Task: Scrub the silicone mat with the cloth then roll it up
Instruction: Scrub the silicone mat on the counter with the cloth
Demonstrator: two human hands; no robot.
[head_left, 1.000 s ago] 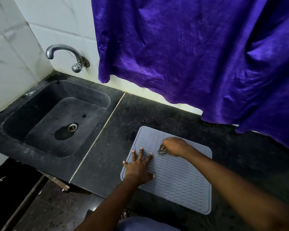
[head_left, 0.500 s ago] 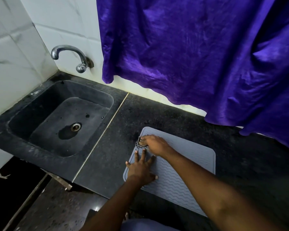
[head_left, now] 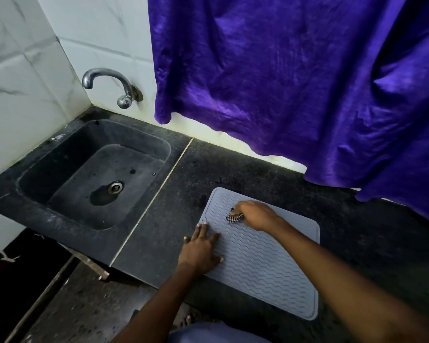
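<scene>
The right hand [head_left: 254,215] has its fingers curled tight around a small wad of checkered cloth [head_left: 234,217], most of it buried in the fist with only a tuft showing at the hand's nine o'clock side, pressed onto the ribbed surface. The left hand [head_left: 200,251] lies flat with fingers spread wide and holds nothing; it pins the mat's edge at about eight o'clock from the cloth. The grey silicone mat [head_left: 265,263] lies flat and unrolled on the dark countertop [head_left: 178,194], its near edge close to the counter's front lip at six o'clock. The sink [head_left: 47,157] sits well apart at nine o'clock, with the tap [head_left: 104,81] above it.

The likely trouble is the mat sliding. Only one side is pinned, so a hard stroke toward three o'clock could bunch or skate the free side, and a pull toward six o'clock could drag it off the lip. The cloth wad is small, so knuckles may rub instead of fabric, leaving the far corners unscrubbed. Rolling has not begun.
</scene>
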